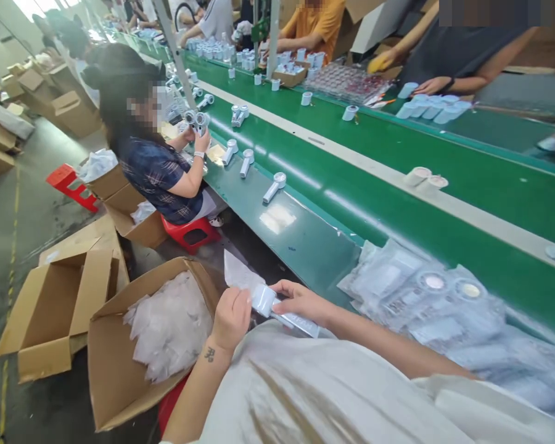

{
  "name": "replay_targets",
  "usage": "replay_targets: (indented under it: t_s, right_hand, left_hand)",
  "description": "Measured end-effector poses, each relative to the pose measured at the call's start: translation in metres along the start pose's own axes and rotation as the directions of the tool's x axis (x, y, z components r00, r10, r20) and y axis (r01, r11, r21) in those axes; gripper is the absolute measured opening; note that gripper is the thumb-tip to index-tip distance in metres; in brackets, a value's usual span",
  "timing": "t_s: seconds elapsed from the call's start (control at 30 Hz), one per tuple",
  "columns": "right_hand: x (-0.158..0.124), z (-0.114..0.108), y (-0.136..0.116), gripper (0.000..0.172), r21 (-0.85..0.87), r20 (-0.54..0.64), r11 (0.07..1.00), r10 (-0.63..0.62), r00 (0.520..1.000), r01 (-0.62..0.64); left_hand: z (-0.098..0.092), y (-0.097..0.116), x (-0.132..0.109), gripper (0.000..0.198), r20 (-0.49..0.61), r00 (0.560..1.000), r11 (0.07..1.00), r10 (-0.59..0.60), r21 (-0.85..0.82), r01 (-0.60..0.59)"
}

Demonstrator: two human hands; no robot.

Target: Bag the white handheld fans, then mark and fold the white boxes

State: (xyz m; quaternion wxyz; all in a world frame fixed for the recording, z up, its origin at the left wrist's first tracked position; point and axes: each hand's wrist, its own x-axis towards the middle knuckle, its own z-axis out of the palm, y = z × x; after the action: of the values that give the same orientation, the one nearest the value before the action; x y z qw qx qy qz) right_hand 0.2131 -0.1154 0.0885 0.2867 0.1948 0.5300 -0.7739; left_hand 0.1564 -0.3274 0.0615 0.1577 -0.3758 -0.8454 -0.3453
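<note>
Above an open cardboard carton (115, 370) full of clear plastic bags (169, 327), the person's hands are working close together — the left hand (231, 318) is gripping one end of a white cylindrical device (263, 301) while the right hand (300, 302) is clamping around its other end, with a translucent plastic bag (240, 271) rising behind it. Just beyond the right forearm, a heap of bagged devices (420, 296) is lying on the green bench (314, 259). Unbagged white round-headed devices (274, 187) are lying along the bench, well apart from the hands. Further up, a seated co-worker (155, 166) on a red plastic stool (189, 233) is holding two similar devices (195, 121) — other workers are sitting beyond the belt.
</note>
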Motion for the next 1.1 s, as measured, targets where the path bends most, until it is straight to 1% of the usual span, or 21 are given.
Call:
replay_targets:
  t_s: [0.03,0.1,0.2,0.27,0.33,0.37,0.43,0.5,0.57,0.63,0.7,0.73,0.77,0.8,0.83,0.87,0.9,0.93,1.03,1.07,1.1]
  right_hand:
    - [-0.004,-0.001,0.002,0.044,0.009,-0.043,1.0,-0.024,0.999,0.024]
    - [-0.009,-0.002,0.008,0.041,0.02,-0.139,0.997,-0.073,0.988,0.077]
    - [-0.015,-0.004,0.017,0.041,0.054,-0.261,0.993,-0.084,0.962,0.102]
    - [-0.019,-0.007,0.02,0.054,0.12,-0.289,0.99,-0.03,0.957,0.067]
    - [-0.025,-0.011,0.021,0.07,0.195,-0.274,0.98,0.015,0.962,0.041]
    - [-0.028,-0.013,0.022,0.073,0.221,-0.256,0.974,0.022,0.967,0.037]
    - [-0.034,-0.016,0.023,0.068,0.251,-0.244,0.966,0.009,0.97,0.054]
    - [-0.039,-0.018,0.027,0.057,0.26,-0.281,0.961,-0.017,0.96,0.093]
    - [-0.042,-0.019,0.033,0.05,0.245,-0.347,0.958,-0.058,0.936,0.15]
    - [-0.043,-0.02,0.04,0.045,0.213,-0.367,0.961,-0.088,0.926,0.175]
    - [-0.043,-0.023,0.045,0.043,0.21,-0.368,0.96,-0.096,0.925,0.183]
    - [-0.042,-0.026,0.046,0.043,0.23,-0.379,0.954,-0.091,0.921,0.189]
    - [-0.043,-0.029,0.047,0.045,0.267,-0.398,0.944,-0.075,0.914,0.194]
    - [-0.043,-0.033,0.048,0.048,0.319,-0.422,0.927,-0.048,0.905,0.198]
    - [-0.045,-0.037,0.048,0.052,0.378,-0.445,0.903,-0.016,0.895,0.204]
    - [-0.047,-0.041,0.049,0.055,0.435,-0.463,0.875,0.016,0.886,0.211]
    - [-0.049,-0.044,0.049,0.058,0.486,-0.472,0.846,0.043,0.881,0.219]
    - [-0.052,-0.047,0.051,0.058,0.528,-0.476,0.818,0.063,0.877,0.227]
    - [-0.06,-0.051,0.058,0.044,0.601,-0.493,0.752,0.084,0.866,0.269]
    - [-0.061,-0.052,0.061,0.038,0.612,-0.51,0.737,0.091,0.856,0.286]
    - [-0.063,-0.052,0.065,0.033,0.611,-0.536,0.73,0.097,0.838,0.306]
  left_hand:
    - [0.006,0.001,-0.002,0.018,-0.002,1.0,0.998,0.026,0.065,-0.026]
    - [0.017,0.004,-0.008,0.018,-0.009,1.0,0.988,0.0,0.153,0.002]
    - [0.03,0.014,-0.009,0.015,-0.003,0.999,0.991,-0.046,0.129,0.046]
    - [0.035,0.023,-0.002,0.013,0.009,1.0,0.997,0.024,0.068,-0.025]
    - [0.037,0.03,0.006,0.017,0.002,0.99,0.99,0.141,0.025,-0.141]
    - [0.037,0.033,0.009,0.019,-0.005,0.98,0.98,0.2,0.009,-0.2]
    - [0.038,0.035,0.012,0.022,-0.001,0.958,0.958,0.286,-0.02,-0.286]
    - [0.04,0.036,0.012,0.024,0.02,0.943,0.942,0.333,-0.058,-0.331]
    - [0.042,0.038,0.013,0.02,0.057,0.952,0.948,0.302,-0.125,-0.293]
    - [0.047,0.043,0.018,0.013,0.107,0.981,0.971,0.164,-0.191,-0.142]
    - [0.053,0.05,0.025,0.01,0.151,0.987,0.973,0.054,-0.229,-0.018]
    - [0.057,0.053,0.028,0.01,0.163,0.983,0.968,0.082,-0.248,-0.039]
    - [0.061,0.056,0.031,0.01,0.165,0.971,0.954,0.171,-0.273,-0.122]
    - [0.066,0.059,0.032,0.012,0.161,0.941,0.923,0.297,-0.3,-0.24]
    - [0.07,0.06,0.033,0.014,0.154,0.895,0.878,0.418,-0.322,-0.354]
    - [0.075,0.061,0.033,0.017,0.153,0.851,0.836,0.503,-0.337,-0.433]
    - [0.08,0.061,0.034,0.018,0.165,0.826,0.816,0.539,-0.348,-0.462]
    - [0.084,0.061,0.034,0.018,0.192,0.829,0.825,0.526,-0.352,-0.442]
    - [0.097,0.064,0.041,0.013,0.33,0.879,0.917,0.345,-0.32,-0.239]
    - [0.1,0.068,0.043,0.013,0.381,0.876,0.934,0.297,-0.306,-0.183]
    - [0.102,0.072,0.045,0.013,0.435,0.858,0.943,0.274,-0.299,-0.149]
